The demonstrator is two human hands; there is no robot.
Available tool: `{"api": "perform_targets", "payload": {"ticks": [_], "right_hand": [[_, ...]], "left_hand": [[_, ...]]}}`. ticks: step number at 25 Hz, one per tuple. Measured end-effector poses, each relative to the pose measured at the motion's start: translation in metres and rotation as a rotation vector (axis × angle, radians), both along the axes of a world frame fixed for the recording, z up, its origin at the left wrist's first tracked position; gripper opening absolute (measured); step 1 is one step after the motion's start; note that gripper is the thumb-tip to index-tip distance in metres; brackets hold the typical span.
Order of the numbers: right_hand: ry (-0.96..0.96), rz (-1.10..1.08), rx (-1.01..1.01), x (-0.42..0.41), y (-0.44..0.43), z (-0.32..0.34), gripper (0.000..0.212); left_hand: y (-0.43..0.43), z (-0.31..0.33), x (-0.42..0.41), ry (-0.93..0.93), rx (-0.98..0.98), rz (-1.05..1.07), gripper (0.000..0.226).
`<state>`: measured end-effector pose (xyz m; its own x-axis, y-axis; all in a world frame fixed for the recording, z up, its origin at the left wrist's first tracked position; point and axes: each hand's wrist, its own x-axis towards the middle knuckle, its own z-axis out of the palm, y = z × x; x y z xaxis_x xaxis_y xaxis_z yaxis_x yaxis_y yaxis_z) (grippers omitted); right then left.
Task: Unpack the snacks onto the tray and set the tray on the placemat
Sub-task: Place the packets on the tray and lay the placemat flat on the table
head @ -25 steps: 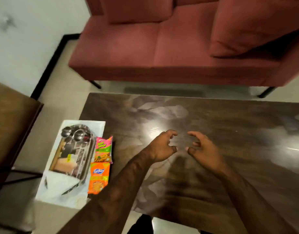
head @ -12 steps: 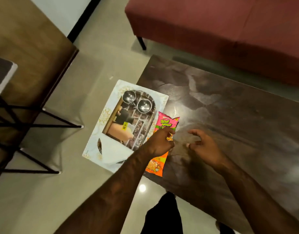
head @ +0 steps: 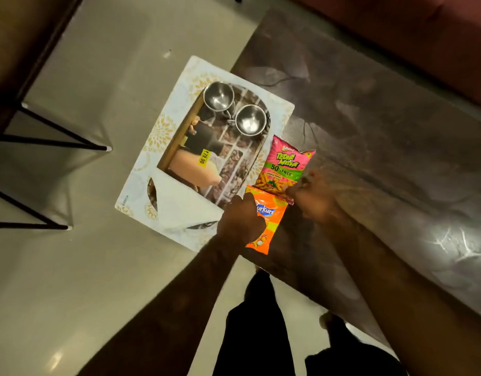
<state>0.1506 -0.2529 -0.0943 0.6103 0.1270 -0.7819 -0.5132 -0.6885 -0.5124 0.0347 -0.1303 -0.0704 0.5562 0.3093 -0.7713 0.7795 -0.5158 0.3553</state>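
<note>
A pink and green snack packet and an orange snack packet lie end to end at the left end of the dark table. My left hand curls its fingers over the orange packet's left side and grips it. Blurred by motion, my right hand pinches the pink packet's near right corner. Just left of the packets a steel tray with a printed label lies on a white placemat with gold patterns. Two steel bowls stand at the tray's far end.
The placemat hangs over the table's left edge above the pale floor. A folded white sheet covers the tray's near end. Black furniture legs stand at the left, a red sofa behind the table. My dark-clothed legs are below.
My head has turned further down and left toward the tray. My left hand moved down from the pink packet onto the orange one. My right hand reached left to the pink packet's corner.
</note>
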Motion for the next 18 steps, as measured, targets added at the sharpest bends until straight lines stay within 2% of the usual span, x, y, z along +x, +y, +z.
{"api": "perform_targets", "payload": {"ticks": [1, 4, 5, 9, 15, 18], "right_hand": [[0.0, -0.028, -0.007, 0.003, 0.005, -0.006, 0.059], [-0.029, -0.127, 0.06, 0.009, 0.017, -0.022, 0.036], [-0.033, -0.165, 0.084, 0.01, 0.02, -0.027, 0.035], [-0.09, -0.258, 0.084, 0.012, 0.029, -0.035, 0.045], [-0.101, -0.412, 0.167, 0.007, 0.011, 0.004, 0.048], [-0.049, -0.36, 0.238, -0.003, 0.009, 0.032, 0.044]], "left_hand": [[-0.004, -0.004, -0.001, 0.023, 0.031, -0.019, 0.046], [-0.015, -0.013, -0.004, 0.032, 0.12, -0.032, 0.053], [-0.017, -0.017, -0.005, 0.029, 0.139, -0.015, 0.054], [-0.022, -0.028, -0.006, -0.006, 0.199, 0.033, 0.058], [-0.026, -0.018, -0.008, -0.037, 0.22, 0.02, 0.063], [-0.018, -0.003, -0.01, -0.09, 0.182, 0.043, 0.062]]}}
